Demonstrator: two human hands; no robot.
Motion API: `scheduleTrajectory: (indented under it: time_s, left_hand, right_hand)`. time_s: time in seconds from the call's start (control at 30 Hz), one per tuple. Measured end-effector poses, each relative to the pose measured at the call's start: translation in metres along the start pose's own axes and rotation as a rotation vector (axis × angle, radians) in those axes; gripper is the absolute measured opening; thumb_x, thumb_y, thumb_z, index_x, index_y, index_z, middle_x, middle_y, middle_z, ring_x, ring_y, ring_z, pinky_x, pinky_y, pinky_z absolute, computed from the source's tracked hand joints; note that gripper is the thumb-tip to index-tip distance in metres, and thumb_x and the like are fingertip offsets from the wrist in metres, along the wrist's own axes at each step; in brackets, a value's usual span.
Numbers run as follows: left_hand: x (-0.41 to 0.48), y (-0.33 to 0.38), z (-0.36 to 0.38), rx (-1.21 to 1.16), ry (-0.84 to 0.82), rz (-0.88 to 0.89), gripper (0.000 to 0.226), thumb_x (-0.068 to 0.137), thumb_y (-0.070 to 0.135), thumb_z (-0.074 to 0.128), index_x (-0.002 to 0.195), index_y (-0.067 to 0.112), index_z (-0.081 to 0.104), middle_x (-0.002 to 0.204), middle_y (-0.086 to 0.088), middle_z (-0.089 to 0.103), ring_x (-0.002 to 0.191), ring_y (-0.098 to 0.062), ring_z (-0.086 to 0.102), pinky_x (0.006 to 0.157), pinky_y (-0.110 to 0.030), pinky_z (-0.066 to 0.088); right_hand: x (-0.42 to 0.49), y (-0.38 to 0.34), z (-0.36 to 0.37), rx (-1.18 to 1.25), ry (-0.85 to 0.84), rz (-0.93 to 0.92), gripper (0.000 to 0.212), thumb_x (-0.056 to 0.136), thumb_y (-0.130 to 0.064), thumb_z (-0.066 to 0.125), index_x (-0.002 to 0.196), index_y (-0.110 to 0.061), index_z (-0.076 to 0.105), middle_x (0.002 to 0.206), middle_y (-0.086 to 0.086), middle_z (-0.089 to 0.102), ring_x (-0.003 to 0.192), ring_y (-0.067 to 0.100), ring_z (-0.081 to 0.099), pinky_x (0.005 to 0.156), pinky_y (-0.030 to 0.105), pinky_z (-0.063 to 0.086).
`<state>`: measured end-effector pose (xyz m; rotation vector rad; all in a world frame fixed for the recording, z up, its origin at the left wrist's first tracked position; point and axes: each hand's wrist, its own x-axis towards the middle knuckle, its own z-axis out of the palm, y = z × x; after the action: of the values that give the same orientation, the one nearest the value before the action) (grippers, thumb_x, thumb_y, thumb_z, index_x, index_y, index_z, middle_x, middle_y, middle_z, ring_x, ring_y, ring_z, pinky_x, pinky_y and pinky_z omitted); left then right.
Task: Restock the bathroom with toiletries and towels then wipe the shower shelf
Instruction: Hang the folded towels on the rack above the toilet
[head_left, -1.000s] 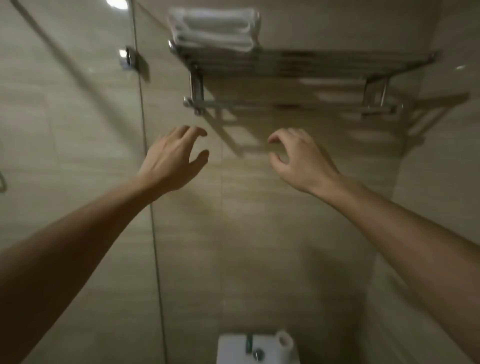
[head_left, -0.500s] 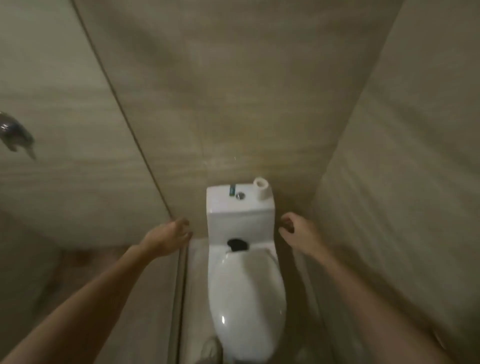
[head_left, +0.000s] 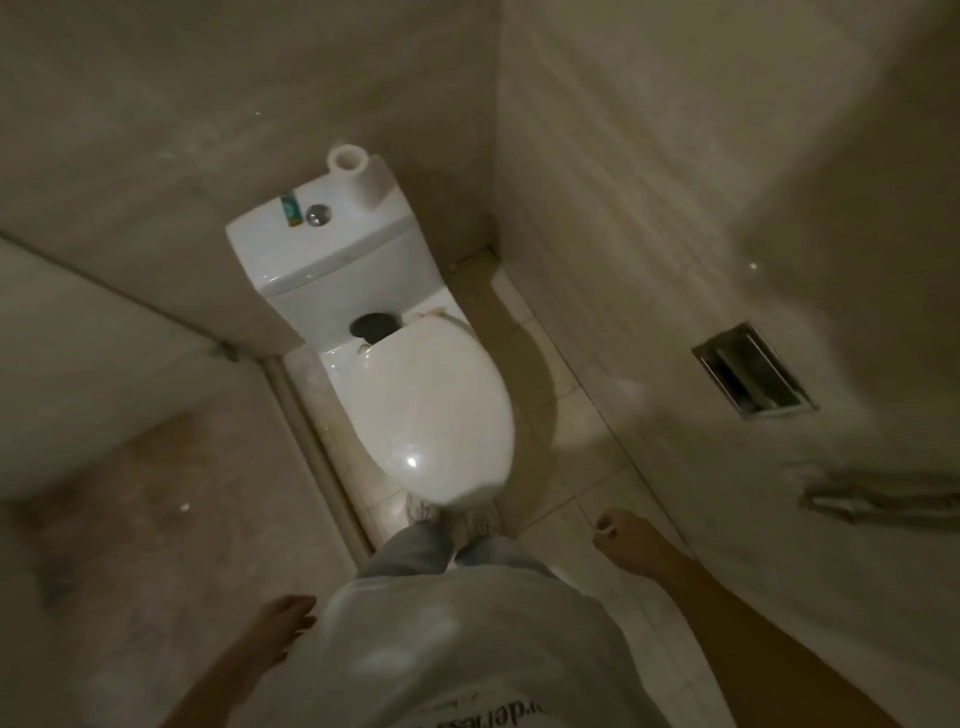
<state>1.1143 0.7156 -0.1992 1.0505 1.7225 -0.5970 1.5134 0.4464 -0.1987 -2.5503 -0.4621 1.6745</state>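
Left hand (head_left: 288, 621): fingers relaxed, empty. Right hand (head_left: 621, 538): fingers loosely curled, nothing evidently held. Toilet roll (head_left: 356, 174) on cistern (head_left: 270, 244), well ahead of fingers.

Left hand (head_left: 284, 621) low, fingers relaxed, right hand (head_left: 621, 540) loosely curled

Cistern (head_left: 332, 260) stands at 11 o'clock of the toilet lid (head_left: 431, 405). On the cistern: paper roll (head_left: 358, 176) at its 1 o'clock corner, flush button (head_left: 318, 214) near centre, packet (head_left: 291, 208) just beside the button at 9 o'clock. Recessed holder (head_left: 753, 371) in the wall at the lid's 3 o'clock; rail (head_left: 883, 499) at 4 o'clock.
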Motion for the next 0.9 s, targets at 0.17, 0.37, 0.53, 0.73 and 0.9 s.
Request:
scheduleTrajectory:
  time_s: [0.17,0.37,0.53,0.73,0.9]
  left_hand:
    - [0.015,0.063,-0.009,-0.060,0.019,0.087,0.023,0.103,0.021,0.052,0.116,0.006,0.062,0.107,-0.016,0.068,0.097,-0.031,0.063,0.090,-0.039,0.043]
    - [0.023,0.183,0.023,0.278,-0.155,0.412,0.019,0.101,0.018,0.056,0.111,0.005,0.064,0.105,-0.020,0.071,0.084,-0.025,0.066,0.073,-0.034,0.050]
    - [0.000,0.256,0.067,0.480,-0.320,0.618,0.018,0.101,0.018,0.058,0.114,0.007,0.063,0.107,-0.020,0.070,0.094,-0.031,0.065,0.090,-0.041,0.048]
    - [-0.020,0.290,0.112,0.644,-0.340,0.593,0.025,0.099,0.017,0.058,0.119,0.004,0.064,0.111,-0.020,0.069,0.099,-0.033,0.065,0.096,-0.044,0.049]
    - [-0.042,0.281,0.168,0.857,-0.363,0.672,0.026,0.099,0.017,0.058,0.120,0.003,0.064,0.114,-0.020,0.070,0.099,-0.032,0.067,0.092,-0.042,0.050]
  right_hand:
    - [-0.025,0.032,0.031,0.265,0.079,0.158,0.037,0.098,-0.028,0.058,0.131,-0.013,0.056,0.131,0.009,0.060,0.105,0.020,0.057,0.090,0.029,0.048]
    - [-0.051,0.018,0.088,0.718,0.280,0.226,0.027,0.098,-0.024,0.060,0.123,-0.014,0.062,0.115,0.008,0.065,0.100,0.024,0.065,0.080,0.030,0.050]
    - [-0.083,0.010,0.175,0.970,0.355,0.352,0.024,0.095,-0.024,0.063,0.118,-0.015,0.064,0.110,0.010,0.069,0.095,0.027,0.069,0.076,0.031,0.053]
    - [-0.126,0.019,0.292,1.200,0.331,0.539,0.023,0.095,-0.026,0.063,0.116,-0.018,0.063,0.112,0.006,0.067,0.100,0.022,0.067,0.091,0.033,0.052]
    - [-0.151,0.026,0.360,1.460,0.399,0.695,0.008,0.093,-0.023,0.064,0.101,-0.025,0.062,0.113,0.004,0.068,0.099,0.023,0.068,0.093,0.036,0.053]
